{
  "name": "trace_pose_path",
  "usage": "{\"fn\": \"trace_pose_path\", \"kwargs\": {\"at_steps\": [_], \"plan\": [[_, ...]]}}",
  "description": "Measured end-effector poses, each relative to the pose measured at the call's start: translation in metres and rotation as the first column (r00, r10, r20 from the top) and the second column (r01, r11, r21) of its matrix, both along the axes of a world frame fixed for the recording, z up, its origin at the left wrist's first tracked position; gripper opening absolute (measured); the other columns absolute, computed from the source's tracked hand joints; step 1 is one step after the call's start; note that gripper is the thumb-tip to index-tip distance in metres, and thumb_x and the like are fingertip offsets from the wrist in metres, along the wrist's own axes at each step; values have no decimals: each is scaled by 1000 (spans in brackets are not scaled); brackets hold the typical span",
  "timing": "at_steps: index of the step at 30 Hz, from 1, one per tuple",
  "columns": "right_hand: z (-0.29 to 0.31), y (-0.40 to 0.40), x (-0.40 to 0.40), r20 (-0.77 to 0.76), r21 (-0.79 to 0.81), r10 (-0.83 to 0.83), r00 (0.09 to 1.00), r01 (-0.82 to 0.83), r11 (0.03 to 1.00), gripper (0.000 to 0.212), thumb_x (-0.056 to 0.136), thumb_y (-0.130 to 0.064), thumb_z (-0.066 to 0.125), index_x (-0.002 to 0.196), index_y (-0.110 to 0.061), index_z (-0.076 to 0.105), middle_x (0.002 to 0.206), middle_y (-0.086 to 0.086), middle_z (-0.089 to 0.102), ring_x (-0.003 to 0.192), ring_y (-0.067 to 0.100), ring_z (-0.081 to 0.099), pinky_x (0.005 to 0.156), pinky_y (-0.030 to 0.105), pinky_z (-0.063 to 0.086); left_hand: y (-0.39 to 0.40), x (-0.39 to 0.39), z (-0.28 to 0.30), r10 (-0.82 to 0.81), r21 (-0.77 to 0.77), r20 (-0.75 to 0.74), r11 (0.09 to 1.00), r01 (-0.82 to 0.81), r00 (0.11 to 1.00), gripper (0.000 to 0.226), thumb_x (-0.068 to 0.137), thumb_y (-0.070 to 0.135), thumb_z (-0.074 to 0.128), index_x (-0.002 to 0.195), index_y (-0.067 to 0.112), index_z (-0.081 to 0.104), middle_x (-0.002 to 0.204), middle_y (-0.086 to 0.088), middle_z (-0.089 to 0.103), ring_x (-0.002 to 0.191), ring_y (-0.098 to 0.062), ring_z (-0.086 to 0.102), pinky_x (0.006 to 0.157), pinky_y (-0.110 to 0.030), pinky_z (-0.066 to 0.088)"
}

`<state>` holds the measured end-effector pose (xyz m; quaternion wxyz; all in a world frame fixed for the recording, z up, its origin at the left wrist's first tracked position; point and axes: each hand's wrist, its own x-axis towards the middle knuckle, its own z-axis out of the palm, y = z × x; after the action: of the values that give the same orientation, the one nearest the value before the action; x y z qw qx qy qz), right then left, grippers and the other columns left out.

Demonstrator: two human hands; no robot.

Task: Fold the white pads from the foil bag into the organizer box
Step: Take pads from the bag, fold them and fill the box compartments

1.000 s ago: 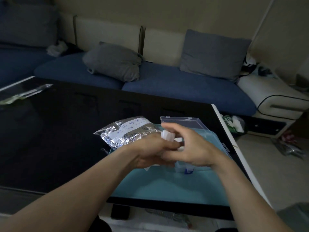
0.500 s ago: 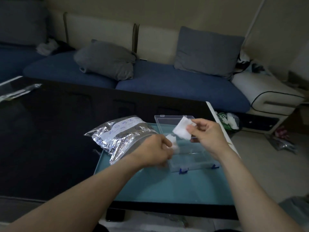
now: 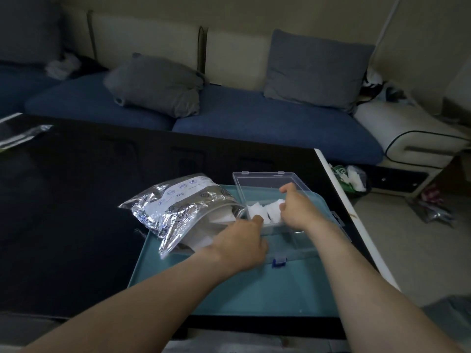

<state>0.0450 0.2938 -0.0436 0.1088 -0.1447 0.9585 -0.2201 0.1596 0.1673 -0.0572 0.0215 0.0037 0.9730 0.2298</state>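
The organizer box [image 3: 293, 235] sits lid-open on the teal tray [image 3: 229, 296] on the counter [image 3: 76, 200], the one foil bag [image 3: 183, 210] beside it with its mouth toward the person — likely so each pad travels little. The right hand [image 3: 295, 210] curls over the white pads [image 3: 265, 210] in a back compartment, seemingly pressing one in; several lie there, uncountable. The left hand [image 3: 239, 245] rests curled at the box's near-left edge — what it holds I cannot tell.

A dark glossy worktop [image 3: 76, 212] carries a teal tray [image 3: 254, 294]. Behind it stands a blue sofa [image 3: 254, 123] with two grey cushions [image 3: 158, 85] [image 3: 316, 70]. A plastic wrapper [image 3: 23, 135] lies at the worktop's far left edge, and a rubbish bag [image 3: 351, 177] sits on the floor at right.
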Motion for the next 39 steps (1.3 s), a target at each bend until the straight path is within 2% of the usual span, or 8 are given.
{"fn": "trace_pose_path", "kwargs": {"at_steps": [10,16,24,26,28,32,35,39], "plan": [[5,-1,-1,75,-426,-67,995,92,900,33,101,-15,51,134,-19,45,113,8,62,88,17,58,77,31,49,1,-6,-2,53,-20,-8,998,-53,999,36,92,23,52,121,3,46,114,-20,62,104,-37,61,79,-36,47],[-11,-25,9,13,-224,-8,1000,10,974,29,98,-20,57,124,-17,43,96,6,58,80,18,53,55,23,31,-1,-6,-1,50,7,-9,999,-50,999,44,90,26,53,130,7,49,118,-17,63,109,-32,61,89,-33,47],[-10,-29,17,-84,-58,-5,996,0,998,16,91,-19,62,80,-10,56,81,8,61,77,25,58,62,35,44,-13,9,30,130,141,-213,985,-101,968,22,86,29,54,101,21,67,83,-3,71,82,-25,67,75,-38,56],[-5,-25,16,-177,-73,21,984,-35,997,5,86,-11,65,82,-12,62,90,7,63,83,22,59,65,29,46,-20,12,42,205,202,-324,969,-145,924,15,86,29,56,89,22,69,76,2,70,74,-21,66,69,-35,55],[3,-20,16,-198,-113,110,974,-134,985,20,82,-5,66,89,-23,67,96,-1,59,84,13,56,67,17,40,-30,14,55,277,264,-419,948,-176,865,13,87,25,59,86,21,71,70,5,69,67,-16,64,63,-31,51],[9,-15,24,-33,-40,286,958,-287,957,31,91,-14,66,120,-24,71,108,-3,68,82,0,55,76,17,42,-56,18,65,399,367,-491,901,-231,774,12,88,23,62,86,20,73,66,11,65,63,-10,62,61,-31,51],[12,-19,25,24,-6,252,968,-252,968,35,94,-19,65,128,-25,67,122,-1,69,100,8,61,88,20,45,-74,20,65,322,316,-478,931,-182,817,11,87,19,64,90,23,74,84,10,68,78,-10,63,74,-30,54],[13,-28,24,35,64,215,976,-217,974,38,91,-22,69,129,-26,66,130,0,67,115,14,63,100,30,48,-88,29,62,40,134,-268,991,-4,963,38,80,32,58,116,32,68,128,4,54,123,-15,45,101,-25,36]]}}
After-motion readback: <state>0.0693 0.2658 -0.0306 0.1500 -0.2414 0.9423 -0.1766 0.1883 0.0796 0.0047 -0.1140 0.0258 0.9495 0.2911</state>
